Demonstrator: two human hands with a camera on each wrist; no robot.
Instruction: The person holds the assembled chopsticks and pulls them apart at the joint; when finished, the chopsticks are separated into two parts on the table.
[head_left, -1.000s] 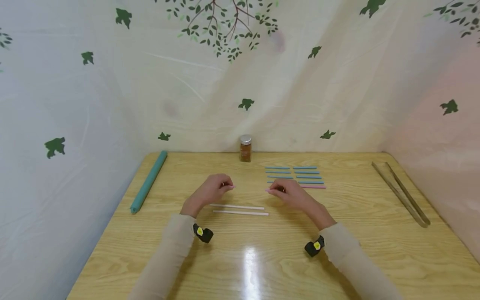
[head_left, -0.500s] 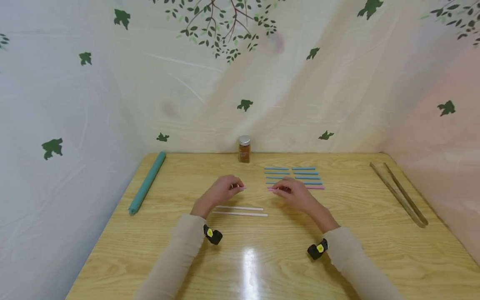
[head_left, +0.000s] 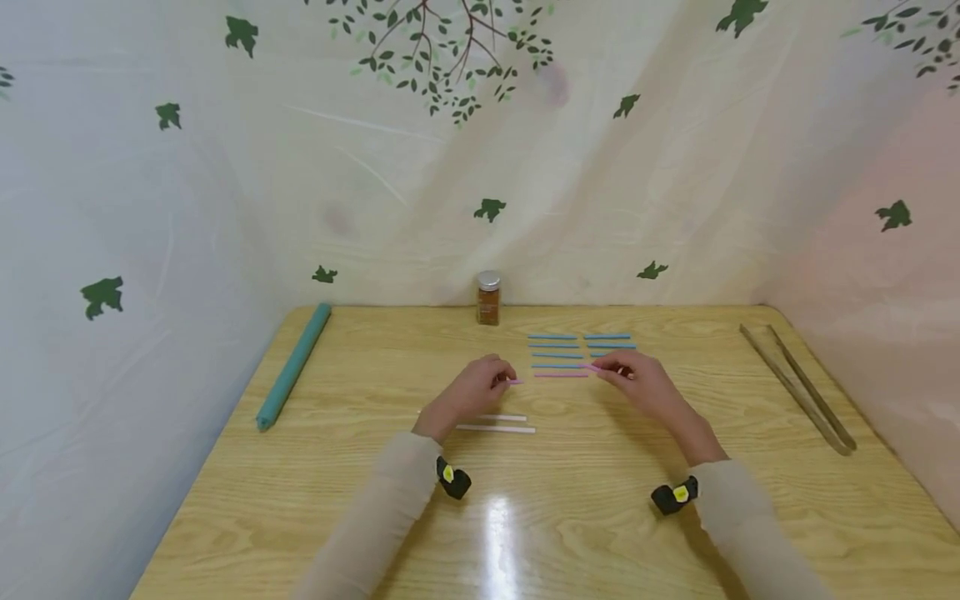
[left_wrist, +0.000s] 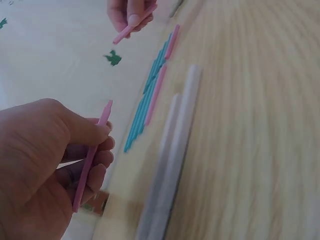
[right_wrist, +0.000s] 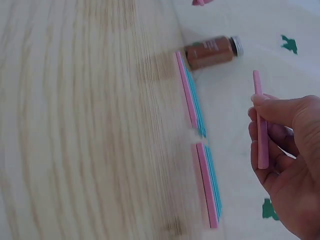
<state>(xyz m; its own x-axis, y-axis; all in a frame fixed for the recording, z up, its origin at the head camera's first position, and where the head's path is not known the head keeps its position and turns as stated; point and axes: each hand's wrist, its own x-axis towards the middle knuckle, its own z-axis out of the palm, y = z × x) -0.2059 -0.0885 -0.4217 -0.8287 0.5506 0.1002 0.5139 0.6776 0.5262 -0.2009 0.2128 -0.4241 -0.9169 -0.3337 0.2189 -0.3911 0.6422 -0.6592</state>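
My left hand (head_left: 474,392) pinches a short pink stick (left_wrist: 93,155) between thumb and fingers, just above the table. A similar pink stick (right_wrist: 260,125) is held by my right hand (head_left: 641,383), between thumb and fingertips. Blue sticks (head_left: 556,356) lie in two side-by-side columns near the right hand. In front of the left column is a pink stick (head_left: 561,375); another pink stick (right_wrist: 207,187) fronts the other column, hidden by the right hand in the head view. Two longer white sticks (head_left: 497,430) lie nearer me, partly covered by the left hand.
A spice jar (head_left: 488,300) with a silver lid stands at the table's back edge. The green roll (head_left: 294,367) lies at the left, and long brown tongs (head_left: 798,390) at the right. A patterned curtain (head_left: 405,183) surrounds the table's back and sides.
Both hands have moved right, each with its pink stick. The right hand has uncovered the left column's pink stick and now covers the front of the right column. The left hand hides more of the white sticks.
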